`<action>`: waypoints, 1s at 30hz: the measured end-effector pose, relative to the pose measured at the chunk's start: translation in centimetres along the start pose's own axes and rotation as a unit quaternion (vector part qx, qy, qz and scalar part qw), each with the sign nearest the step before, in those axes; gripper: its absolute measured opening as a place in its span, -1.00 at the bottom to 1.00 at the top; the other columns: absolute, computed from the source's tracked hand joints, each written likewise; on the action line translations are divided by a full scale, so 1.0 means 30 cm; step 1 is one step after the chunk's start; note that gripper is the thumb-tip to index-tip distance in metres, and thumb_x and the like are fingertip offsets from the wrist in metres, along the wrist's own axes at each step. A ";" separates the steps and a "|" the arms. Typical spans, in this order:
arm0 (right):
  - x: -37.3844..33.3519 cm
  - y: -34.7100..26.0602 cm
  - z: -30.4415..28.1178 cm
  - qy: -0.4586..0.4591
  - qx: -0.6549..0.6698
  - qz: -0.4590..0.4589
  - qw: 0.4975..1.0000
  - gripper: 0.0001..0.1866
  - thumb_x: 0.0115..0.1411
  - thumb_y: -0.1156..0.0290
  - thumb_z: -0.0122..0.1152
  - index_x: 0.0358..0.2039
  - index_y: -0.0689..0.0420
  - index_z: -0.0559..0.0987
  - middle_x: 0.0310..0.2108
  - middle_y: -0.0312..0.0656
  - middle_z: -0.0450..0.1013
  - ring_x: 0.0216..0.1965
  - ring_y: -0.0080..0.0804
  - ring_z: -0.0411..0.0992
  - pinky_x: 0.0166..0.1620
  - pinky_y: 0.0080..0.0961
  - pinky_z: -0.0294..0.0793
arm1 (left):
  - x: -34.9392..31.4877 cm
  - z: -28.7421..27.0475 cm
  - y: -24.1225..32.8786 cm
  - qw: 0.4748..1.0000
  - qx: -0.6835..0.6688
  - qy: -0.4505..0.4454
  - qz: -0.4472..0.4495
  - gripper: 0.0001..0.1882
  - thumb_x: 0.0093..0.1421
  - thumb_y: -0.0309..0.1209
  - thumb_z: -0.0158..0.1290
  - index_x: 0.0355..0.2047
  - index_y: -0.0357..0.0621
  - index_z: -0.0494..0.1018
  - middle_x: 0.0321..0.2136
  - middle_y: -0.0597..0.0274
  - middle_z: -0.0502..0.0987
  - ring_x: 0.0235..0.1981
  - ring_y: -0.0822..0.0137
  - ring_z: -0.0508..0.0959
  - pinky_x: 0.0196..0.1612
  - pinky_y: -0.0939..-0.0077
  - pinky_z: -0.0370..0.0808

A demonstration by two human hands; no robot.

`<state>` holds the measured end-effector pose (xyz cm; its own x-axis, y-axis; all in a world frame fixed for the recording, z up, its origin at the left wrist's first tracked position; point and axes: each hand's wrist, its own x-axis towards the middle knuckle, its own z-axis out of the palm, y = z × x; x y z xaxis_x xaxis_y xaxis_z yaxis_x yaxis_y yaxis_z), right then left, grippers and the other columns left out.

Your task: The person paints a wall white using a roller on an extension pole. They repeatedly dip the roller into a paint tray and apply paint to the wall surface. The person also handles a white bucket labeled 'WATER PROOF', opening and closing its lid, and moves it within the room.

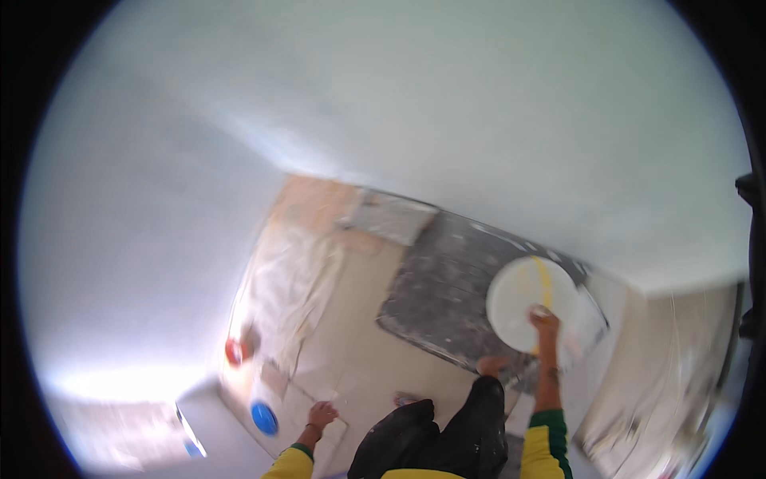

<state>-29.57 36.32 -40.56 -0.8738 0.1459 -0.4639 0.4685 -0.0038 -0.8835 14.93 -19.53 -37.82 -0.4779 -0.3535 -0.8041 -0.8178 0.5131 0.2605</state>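
A round white bucket [511,295] stands on the right, over a dark, paint-specked sheet. Across its top runs a yellow strap [544,277] that looks like a carrying handle. My right hand [545,321] is closed around this strap near the middle of the bucket, with the arm stretched forward. My left hand [322,414] hangs low over the pale floor, fingers loosely apart and holding nothing. Motion blurs both hands somewhat.
The dark sheet [439,295] lies along the wall, with a grey piece [391,217] at its far end. Crumpled whitish sheeting [287,271] covers the floor at left. Near it are a red round object [234,351] and a blue round object [264,418]. Pale walls [479,104] enclose the corner.
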 end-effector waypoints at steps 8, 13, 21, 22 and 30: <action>-0.324 -0.335 0.431 -0.091 -0.198 -0.059 0.974 -0.67 0.12 0.32 0.25 -0.12 0.20 0.59 -0.41 -0.38 0.47 -0.58 -0.68 0.24 -0.56 -0.66 0.15 | -1.202 0.529 -1.244 0.884 -0.045 0.025 -0.464 -0.73 0.27 -0.15 -0.01 -0.09 0.13 0.53 -0.14 0.28 0.55 -0.09 0.27 0.55 -0.10 0.24 0.53; -0.500 -0.312 0.719 -0.137 -0.163 -0.105 0.971 -0.75 0.00 0.48 0.22 -0.26 0.22 0.58 -0.37 -0.20 0.46 -0.33 -0.34 0.42 -0.24 -0.38 0.43 | -1.362 0.877 -1.152 0.797 -0.369 -0.125 -0.461 -0.74 0.34 -0.25 -0.09 -0.11 -0.08 0.49 -0.25 0.12 0.57 -0.34 0.26 0.61 -0.31 0.34 0.60; -0.762 -0.110 1.451 -0.215 -0.247 0.013 0.945 -0.67 -0.08 0.63 0.25 -0.24 0.08 0.54 -0.37 -0.27 0.45 -0.41 -0.42 0.41 -0.34 -0.51 0.39 | -0.921 0.707 -0.960 0.684 -0.674 0.082 -0.265 -0.57 0.25 -0.17 0.03 0.02 -0.16 0.47 -0.21 0.19 0.59 -0.26 0.29 0.60 -0.21 0.36 0.56; -0.804 -0.101 1.564 -0.232 -0.272 0.016 0.934 -0.68 -0.08 0.62 0.26 -0.25 0.08 0.55 -0.40 -0.29 0.45 -0.46 -0.43 0.38 -0.39 -0.53 0.35 | -0.904 0.640 -1.002 0.669 -0.684 0.088 -0.276 -0.58 0.25 -0.17 0.03 0.02 -0.16 0.48 -0.22 0.19 0.59 -0.27 0.29 0.60 -0.22 0.37 0.56; -1.278 -0.046 2.378 -0.343 -0.436 -0.059 0.830 -0.51 -0.01 0.53 0.33 0.00 0.13 0.56 -0.61 -0.39 0.35 -0.72 -0.67 0.14 -0.67 -0.65 0.07 | -0.875 0.112 -1.574 0.499 -0.736 0.264 -0.372 -0.66 0.26 -0.24 0.00 -0.08 -0.22 0.46 -0.36 0.16 0.56 -0.34 0.37 0.58 -0.33 0.45 0.54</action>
<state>-6.03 -39.84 -26.20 -0.6483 -0.5048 -0.5699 0.0295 0.7313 -0.6814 67.18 -31.83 -30.81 0.4350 -0.3742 -0.8190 0.0055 -0.9084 0.4180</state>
